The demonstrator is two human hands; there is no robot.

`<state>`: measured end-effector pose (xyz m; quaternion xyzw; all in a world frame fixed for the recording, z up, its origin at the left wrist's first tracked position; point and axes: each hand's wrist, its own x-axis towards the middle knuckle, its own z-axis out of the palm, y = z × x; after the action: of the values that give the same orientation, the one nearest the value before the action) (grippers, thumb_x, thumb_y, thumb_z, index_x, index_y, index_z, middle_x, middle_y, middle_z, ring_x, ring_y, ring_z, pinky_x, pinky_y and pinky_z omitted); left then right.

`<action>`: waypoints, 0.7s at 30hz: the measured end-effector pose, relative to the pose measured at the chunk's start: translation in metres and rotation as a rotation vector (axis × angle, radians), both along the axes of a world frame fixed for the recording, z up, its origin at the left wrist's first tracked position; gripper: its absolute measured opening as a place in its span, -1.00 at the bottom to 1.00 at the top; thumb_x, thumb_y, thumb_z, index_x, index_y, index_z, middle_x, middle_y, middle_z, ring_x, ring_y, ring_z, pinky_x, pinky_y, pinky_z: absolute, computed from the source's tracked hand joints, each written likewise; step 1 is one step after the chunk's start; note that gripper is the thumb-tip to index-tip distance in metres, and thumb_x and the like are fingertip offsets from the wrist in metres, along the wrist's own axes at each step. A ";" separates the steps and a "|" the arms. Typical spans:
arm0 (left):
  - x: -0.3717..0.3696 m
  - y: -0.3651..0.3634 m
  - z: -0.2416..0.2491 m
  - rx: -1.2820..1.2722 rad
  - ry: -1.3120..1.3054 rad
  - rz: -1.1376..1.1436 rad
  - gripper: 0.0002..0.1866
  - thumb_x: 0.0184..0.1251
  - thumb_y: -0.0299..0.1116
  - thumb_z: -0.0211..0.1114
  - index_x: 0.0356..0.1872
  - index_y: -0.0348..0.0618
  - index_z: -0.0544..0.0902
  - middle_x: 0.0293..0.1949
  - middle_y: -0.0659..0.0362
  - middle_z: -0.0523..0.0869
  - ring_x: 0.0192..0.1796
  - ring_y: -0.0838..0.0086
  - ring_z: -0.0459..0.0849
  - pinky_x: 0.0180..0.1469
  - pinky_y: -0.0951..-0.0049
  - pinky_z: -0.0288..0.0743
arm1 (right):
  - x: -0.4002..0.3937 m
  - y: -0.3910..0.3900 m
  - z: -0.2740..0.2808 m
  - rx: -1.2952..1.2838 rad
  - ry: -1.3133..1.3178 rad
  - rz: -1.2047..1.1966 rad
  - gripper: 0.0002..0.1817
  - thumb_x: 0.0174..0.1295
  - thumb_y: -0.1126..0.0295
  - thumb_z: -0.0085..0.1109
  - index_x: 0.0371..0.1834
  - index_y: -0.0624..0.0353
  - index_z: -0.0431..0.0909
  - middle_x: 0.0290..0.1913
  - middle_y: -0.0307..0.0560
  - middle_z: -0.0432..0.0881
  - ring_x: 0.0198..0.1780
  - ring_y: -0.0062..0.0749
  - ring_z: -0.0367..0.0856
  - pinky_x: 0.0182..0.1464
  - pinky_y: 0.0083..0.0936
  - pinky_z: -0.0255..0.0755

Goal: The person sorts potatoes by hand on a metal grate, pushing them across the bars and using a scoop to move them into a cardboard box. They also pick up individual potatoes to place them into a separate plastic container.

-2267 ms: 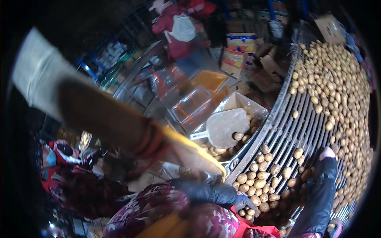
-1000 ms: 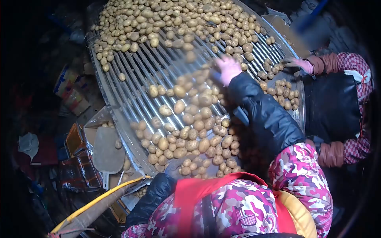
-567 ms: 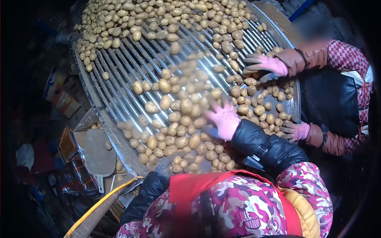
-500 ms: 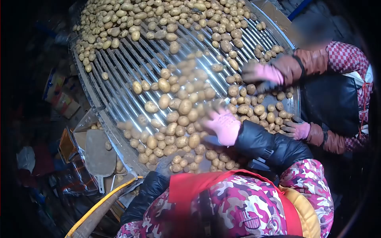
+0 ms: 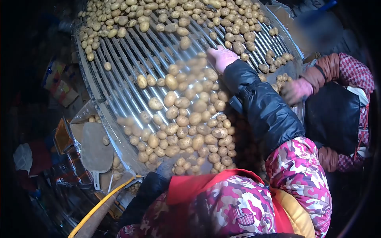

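Note:
Potatoes (image 5: 182,131) lie in a thick bed on a sloping rack of metal bars (image 5: 119,67) in front of me. My right hand (image 5: 223,58), in a pink glove with dark fingers, reaches far up the bars. Its fingers stretch down beside a few potatoes, partly hidden, and I see nothing held in them. At the near edge, my left hand (image 5: 166,168) in a greyish glove rests low against the left side of the potato bed. Its fingers seem laid out flat along the potatoes, partly covered. A hazy smear blurs the middle of the view.
A co-worker's pink-gloved hand (image 5: 297,91) is over small potatoes at the right edge; their other hand is hidden. More potatoes (image 5: 119,16) cover the top of the rack. At left are a grey scoop (image 5: 96,148) and a yellow-edged bar (image 5: 101,204).
My right hand has moved from the near potatoes up and away along the bars. Potatoes right of the bed have gone from view, leaving a dark gap. The co-worker's upper hand has drawn back.

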<state>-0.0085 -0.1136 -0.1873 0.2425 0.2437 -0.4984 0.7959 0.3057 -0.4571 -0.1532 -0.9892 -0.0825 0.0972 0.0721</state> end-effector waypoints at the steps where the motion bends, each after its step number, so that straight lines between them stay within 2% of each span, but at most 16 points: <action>1: 0.001 0.000 0.000 0.003 0.005 -0.002 -0.45 0.67 -0.09 0.09 0.47 -0.26 0.42 0.30 -0.06 0.61 0.17 0.17 0.68 0.20 0.09 0.67 | -0.006 -0.007 -0.011 0.067 -0.053 -0.012 -0.64 0.45 0.32 0.11 0.28 0.00 0.56 0.20 0.15 0.58 0.22 0.08 0.65 0.23 -0.12 0.55; 2: 0.002 0.000 -0.001 0.008 0.009 -0.006 -0.45 0.67 -0.09 0.09 0.47 -0.26 0.42 0.30 -0.05 0.62 0.17 0.17 0.69 0.20 0.10 0.68 | -0.010 -0.018 -0.018 0.132 -0.113 -0.032 -0.65 0.44 0.33 0.11 0.26 0.00 0.56 0.17 0.14 0.59 0.20 0.06 0.66 0.22 -0.12 0.56; 3: 0.003 0.000 -0.001 0.012 0.009 -0.010 -0.45 0.67 -0.09 0.08 0.47 -0.26 0.42 0.29 -0.05 0.62 0.16 0.17 0.69 0.20 0.10 0.68 | -0.024 -0.011 -0.003 0.129 -0.058 -0.067 -0.66 0.44 0.35 0.10 0.25 0.00 0.55 0.12 0.12 0.61 0.15 0.07 0.67 0.21 -0.11 0.55; 4: 0.005 0.000 0.000 0.017 0.008 -0.015 -0.45 0.68 -0.09 0.08 0.47 -0.26 0.42 0.29 -0.05 0.62 0.16 0.17 0.69 0.19 0.10 0.68 | -0.040 -0.016 -0.013 0.237 -0.110 -0.034 -0.63 0.42 0.33 0.13 0.28 -0.02 0.54 0.12 0.12 0.62 0.13 0.12 0.66 0.22 -0.11 0.53; 6: 0.006 0.000 0.001 0.016 0.016 -0.020 -0.45 0.68 -0.09 0.08 0.47 -0.26 0.43 0.29 -0.05 0.62 0.15 0.18 0.69 0.19 0.11 0.68 | -0.074 -0.018 -0.001 0.385 -0.221 -0.127 -0.58 0.39 0.31 0.17 0.31 -0.04 0.53 0.10 0.12 0.63 0.12 0.14 0.66 0.23 -0.13 0.53; 7: 0.007 0.000 0.000 0.016 0.017 -0.023 -0.45 0.68 -0.09 0.08 0.47 -0.26 0.43 0.29 -0.05 0.62 0.15 0.18 0.69 0.18 0.11 0.69 | -0.087 -0.025 0.006 0.492 -0.198 -0.127 -0.58 0.37 0.30 0.20 0.30 -0.03 0.54 0.09 0.11 0.63 0.15 0.11 0.65 0.24 -0.14 0.53; 8: 0.007 0.000 0.001 0.016 0.016 -0.028 -0.45 0.68 -0.09 0.08 0.46 -0.26 0.43 0.29 -0.05 0.63 0.15 0.18 0.69 0.18 0.12 0.69 | -0.096 -0.031 0.011 0.451 -0.230 -0.167 -0.58 0.39 0.31 0.19 0.31 0.00 0.54 0.10 0.11 0.65 0.07 0.07 0.71 0.19 -0.19 0.57; 11: 0.008 -0.001 0.003 0.020 0.018 -0.036 -0.46 0.68 -0.10 0.07 0.46 -0.27 0.43 0.28 -0.05 0.63 0.14 0.19 0.70 0.17 0.13 0.69 | -0.087 -0.066 0.019 0.687 -0.186 -0.523 -0.58 0.32 0.32 0.30 0.24 0.06 0.60 0.05 0.14 0.73 0.08 -0.07 0.75 0.16 -0.29 0.60; 12: 0.007 -0.001 0.002 0.025 0.015 -0.035 -0.46 0.68 -0.10 0.07 0.46 -0.27 0.43 0.28 -0.05 0.63 0.13 0.19 0.70 0.16 0.13 0.69 | -0.075 -0.082 0.022 0.689 -0.175 -0.630 -0.58 0.31 0.33 0.31 0.24 0.08 0.60 0.03 0.16 0.75 0.08 -0.08 0.76 0.16 -0.30 0.60; 13: 0.006 -0.001 0.002 0.023 0.016 -0.036 -0.46 0.68 -0.10 0.07 0.46 -0.27 0.43 0.28 -0.05 0.63 0.13 0.19 0.70 0.16 0.13 0.70 | -0.068 -0.090 0.029 0.553 -0.315 -0.561 -0.56 0.30 0.35 0.33 0.25 0.11 0.58 0.01 0.15 0.76 0.07 -0.02 0.76 0.17 -0.30 0.60; 14: 0.007 -0.001 0.003 0.026 0.016 -0.037 -0.46 0.68 -0.10 0.07 0.46 -0.27 0.44 0.28 -0.05 0.63 0.13 0.20 0.70 0.16 0.14 0.70 | -0.058 -0.097 0.033 0.460 -0.315 -0.497 -0.54 0.28 0.37 0.32 0.26 0.05 0.58 0.05 0.12 0.75 0.10 0.04 0.74 0.18 -0.26 0.59; 16: 0.006 -0.001 0.003 0.024 0.016 -0.037 -0.46 0.69 -0.10 0.07 0.45 -0.27 0.44 0.27 -0.05 0.64 0.12 0.20 0.71 0.15 0.14 0.70 | -0.037 -0.104 0.023 0.344 -0.156 -0.241 -0.52 0.26 0.36 0.31 0.29 -0.05 0.58 0.08 0.11 0.74 0.13 0.09 0.71 0.21 -0.22 0.57; 17: 0.006 0.000 0.003 0.026 0.018 -0.033 -0.46 0.69 -0.10 0.06 0.45 -0.27 0.44 0.27 -0.05 0.64 0.12 0.20 0.71 0.15 0.15 0.70 | -0.034 -0.102 0.018 0.229 -0.080 -0.159 -0.62 0.33 0.25 0.28 0.21 -0.07 0.61 0.12 0.09 0.73 0.16 0.07 0.69 0.26 -0.15 0.52; 18: 0.004 0.000 0.004 0.024 0.024 -0.026 -0.46 0.69 -0.10 0.06 0.45 -0.27 0.44 0.27 -0.05 0.64 0.11 0.20 0.71 0.14 0.15 0.71 | -0.027 -0.104 0.014 0.121 -0.006 -0.084 -0.62 0.28 0.38 0.25 0.19 -0.06 0.61 0.06 0.14 0.73 0.11 0.12 0.70 0.18 -0.15 0.55; 21: 0.004 0.003 0.006 0.029 0.016 -0.014 -0.47 0.69 -0.10 0.06 0.45 -0.27 0.44 0.26 -0.05 0.65 0.10 0.21 0.71 0.13 0.16 0.71 | -0.009 -0.101 -0.001 -0.013 -0.009 -0.101 -0.69 0.37 0.36 0.08 0.13 0.04 0.63 0.02 0.17 0.75 0.11 0.10 0.72 0.15 -0.12 0.56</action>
<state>-0.0046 -0.1109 -0.1809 0.2520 0.2555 -0.5022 0.7868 0.2966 -0.5577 -0.1545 -0.9930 -0.0321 0.0896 0.0699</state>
